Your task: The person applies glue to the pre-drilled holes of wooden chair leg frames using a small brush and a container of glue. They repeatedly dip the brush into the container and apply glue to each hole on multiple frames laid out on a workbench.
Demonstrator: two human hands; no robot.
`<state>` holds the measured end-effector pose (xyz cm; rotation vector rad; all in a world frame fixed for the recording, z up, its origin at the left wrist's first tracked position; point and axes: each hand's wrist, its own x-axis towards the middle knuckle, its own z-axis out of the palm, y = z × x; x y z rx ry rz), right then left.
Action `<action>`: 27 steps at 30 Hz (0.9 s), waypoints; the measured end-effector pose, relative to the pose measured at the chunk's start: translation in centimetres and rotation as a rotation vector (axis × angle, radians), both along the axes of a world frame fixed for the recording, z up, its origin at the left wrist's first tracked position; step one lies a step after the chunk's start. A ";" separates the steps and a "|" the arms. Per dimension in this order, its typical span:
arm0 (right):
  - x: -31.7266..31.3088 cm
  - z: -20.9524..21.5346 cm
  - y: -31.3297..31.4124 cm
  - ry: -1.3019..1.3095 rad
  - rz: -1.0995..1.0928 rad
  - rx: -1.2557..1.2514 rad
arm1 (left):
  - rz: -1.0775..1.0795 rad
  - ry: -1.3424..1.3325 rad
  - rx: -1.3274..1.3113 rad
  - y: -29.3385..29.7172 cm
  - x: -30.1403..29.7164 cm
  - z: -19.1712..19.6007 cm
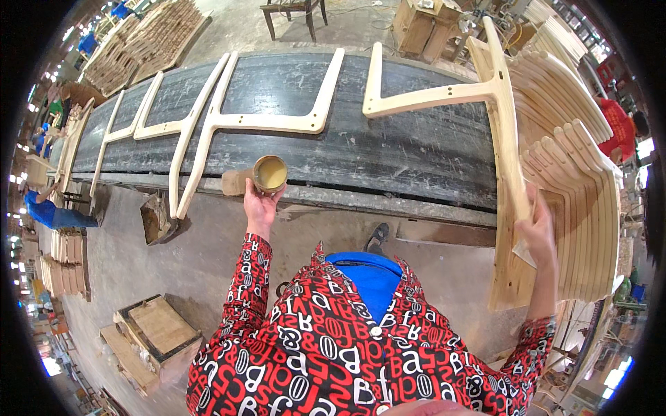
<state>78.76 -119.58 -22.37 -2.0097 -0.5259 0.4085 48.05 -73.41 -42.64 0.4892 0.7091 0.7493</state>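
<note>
Wooden frame piece (510, 139) lengthwise, away

Left hand (260, 202) grips a round tin (269, 173), dull metal rim, yellowish matt paste inside. Right hand (538, 232) rests on a pale bare wood frame (510, 159), smooth, unvarnished. Beyond both hands, a black belt (416, 139), rubbery, scuffed, matt. Stacked wood pieces (583, 187) right of the right hand, same raw finish.
</note>
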 end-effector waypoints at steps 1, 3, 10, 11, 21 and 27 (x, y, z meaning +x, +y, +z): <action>-0.3 -2.4 -1.9 -0.048 0.054 -0.026 | -0.030 -0.013 -0.011 -0.2 0.4 -0.4; -2.0 -3.7 -2.6 0.134 0.038 -0.044 | -0.047 0.003 -0.024 -0.5 -0.6 -1.2; -1.6 -13.1 -9.4 0.185 0.075 -0.164 | -0.094 0.133 -0.052 -2.6 4.4 -2.1; 0.0 -13.8 -9.6 0.091 0.110 -0.215 | -0.095 0.158 -0.029 -2.6 5.7 -2.2; 11.2 -10.0 6.7 -0.066 -0.009 0.116 | -0.121 0.154 0.093 -5.7 15.3 -1.7; 7.2 -12.3 20.8 0.112 0.409 0.415 | -0.042 0.267 0.172 -6.9 16.6 -1.8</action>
